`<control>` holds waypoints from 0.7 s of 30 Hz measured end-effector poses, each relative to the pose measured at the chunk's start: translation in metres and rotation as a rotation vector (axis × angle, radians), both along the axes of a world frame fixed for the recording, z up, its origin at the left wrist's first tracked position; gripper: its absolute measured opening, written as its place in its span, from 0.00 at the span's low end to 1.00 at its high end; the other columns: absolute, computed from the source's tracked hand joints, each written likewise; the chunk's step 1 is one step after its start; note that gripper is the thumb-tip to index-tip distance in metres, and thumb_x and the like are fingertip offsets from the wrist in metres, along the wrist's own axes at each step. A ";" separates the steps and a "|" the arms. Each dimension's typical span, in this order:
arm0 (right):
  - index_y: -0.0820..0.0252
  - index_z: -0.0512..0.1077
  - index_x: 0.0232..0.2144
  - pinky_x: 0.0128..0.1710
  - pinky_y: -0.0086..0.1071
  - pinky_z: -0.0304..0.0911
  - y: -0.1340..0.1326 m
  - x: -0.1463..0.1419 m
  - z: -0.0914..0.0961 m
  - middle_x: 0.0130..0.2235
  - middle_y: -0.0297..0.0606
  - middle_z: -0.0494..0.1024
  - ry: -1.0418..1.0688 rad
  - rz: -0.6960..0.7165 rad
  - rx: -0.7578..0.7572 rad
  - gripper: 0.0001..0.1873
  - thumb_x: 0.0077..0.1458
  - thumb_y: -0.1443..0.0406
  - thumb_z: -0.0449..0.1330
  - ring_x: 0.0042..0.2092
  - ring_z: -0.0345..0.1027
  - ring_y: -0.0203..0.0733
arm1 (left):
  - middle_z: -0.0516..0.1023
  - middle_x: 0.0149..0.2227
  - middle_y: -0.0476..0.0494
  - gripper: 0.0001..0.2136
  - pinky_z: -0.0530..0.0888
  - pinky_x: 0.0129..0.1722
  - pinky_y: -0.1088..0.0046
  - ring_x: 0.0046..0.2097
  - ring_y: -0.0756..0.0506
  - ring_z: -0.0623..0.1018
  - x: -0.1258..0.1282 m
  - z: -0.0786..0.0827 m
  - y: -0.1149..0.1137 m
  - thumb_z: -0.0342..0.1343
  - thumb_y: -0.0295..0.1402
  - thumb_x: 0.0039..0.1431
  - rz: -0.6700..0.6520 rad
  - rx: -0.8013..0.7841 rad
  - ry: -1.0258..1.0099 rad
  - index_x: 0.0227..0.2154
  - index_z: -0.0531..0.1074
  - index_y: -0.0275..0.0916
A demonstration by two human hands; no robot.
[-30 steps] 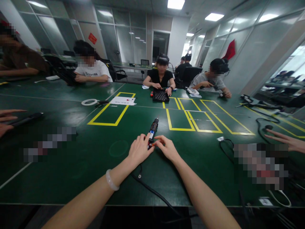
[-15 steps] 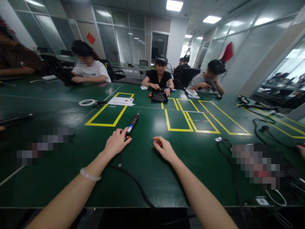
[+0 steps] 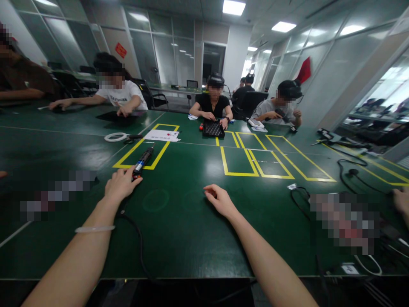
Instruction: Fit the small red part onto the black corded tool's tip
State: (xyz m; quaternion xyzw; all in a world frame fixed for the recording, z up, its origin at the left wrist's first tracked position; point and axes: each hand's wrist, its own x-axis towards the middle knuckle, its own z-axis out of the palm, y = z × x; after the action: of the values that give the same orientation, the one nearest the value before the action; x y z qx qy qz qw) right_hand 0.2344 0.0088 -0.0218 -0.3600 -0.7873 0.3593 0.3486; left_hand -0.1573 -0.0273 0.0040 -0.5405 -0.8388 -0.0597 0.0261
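My left hand point(image 3: 120, 185) is closed around the rear end of a dark electric screwdriver point(image 3: 142, 160) with a blue and white band. The tool's thin tip points away from me, over a yellow-taped rectangle point(image 3: 136, 166). From its rear a black cable point(image 3: 139, 234) runs back toward the near table edge. My right hand point(image 3: 221, 200) rests on the green table point(image 3: 185, 238), fingers loosely curled with a gap at the thumb. Nothing shows in it.
White paper point(image 3: 162, 135) lies beside a white ring-shaped roll point(image 3: 115, 137). More yellow outlines point(image 3: 241, 174) mark the table. At the far side a person works over a black tray point(image 3: 213, 128). Cables point(image 3: 343, 170) lie at right, and another person's hand point(image 3: 401, 202) shows there.
My left hand has moved left with the electric screwdriver, its cable trailing along. My right hand stays in place. Across the table, the person in white has stretched an arm to the left.
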 end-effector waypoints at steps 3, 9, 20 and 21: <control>0.60 0.72 0.43 0.36 0.30 0.63 0.000 0.000 -0.001 0.37 0.37 0.76 -0.012 0.005 0.008 0.11 0.59 0.65 0.55 0.36 0.68 0.37 | 0.65 0.55 0.27 0.28 0.68 0.46 0.53 0.51 0.29 0.68 0.004 0.001 -0.003 0.46 0.46 0.60 -0.022 0.079 0.074 0.60 0.59 0.37; 0.59 0.73 0.42 0.37 0.31 0.63 0.001 0.001 -0.002 0.38 0.37 0.75 -0.012 0.016 0.025 0.11 0.60 0.65 0.55 0.36 0.68 0.38 | 0.69 0.49 0.29 0.17 0.69 0.44 0.58 0.48 0.33 0.71 0.018 0.007 -0.005 0.50 0.42 0.59 -0.034 0.116 0.164 0.47 0.67 0.37; 0.59 0.74 0.40 0.38 0.32 0.63 0.002 0.000 -0.004 0.37 0.37 0.75 -0.035 0.023 0.052 0.09 0.59 0.66 0.56 0.37 0.68 0.38 | 0.74 0.43 0.30 0.20 0.69 0.42 0.60 0.44 0.35 0.74 0.036 0.016 -0.007 0.37 0.40 0.65 0.030 0.215 0.189 0.44 0.69 0.33; 0.59 0.74 0.40 0.38 0.32 0.63 0.002 -0.001 -0.003 0.37 0.37 0.75 -0.038 0.024 0.051 0.09 0.59 0.66 0.55 0.37 0.68 0.38 | 0.74 0.43 0.31 0.20 0.68 0.43 0.61 0.44 0.35 0.74 0.042 0.017 -0.006 0.37 0.41 0.65 0.003 0.256 0.164 0.45 0.69 0.33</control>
State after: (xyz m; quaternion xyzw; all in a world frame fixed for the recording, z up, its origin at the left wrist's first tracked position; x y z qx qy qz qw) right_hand 0.2338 0.0105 -0.0251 -0.3482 -0.8069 0.3362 0.3386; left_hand -0.1154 -0.0333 0.0214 -0.5346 -0.8201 -0.1218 0.1635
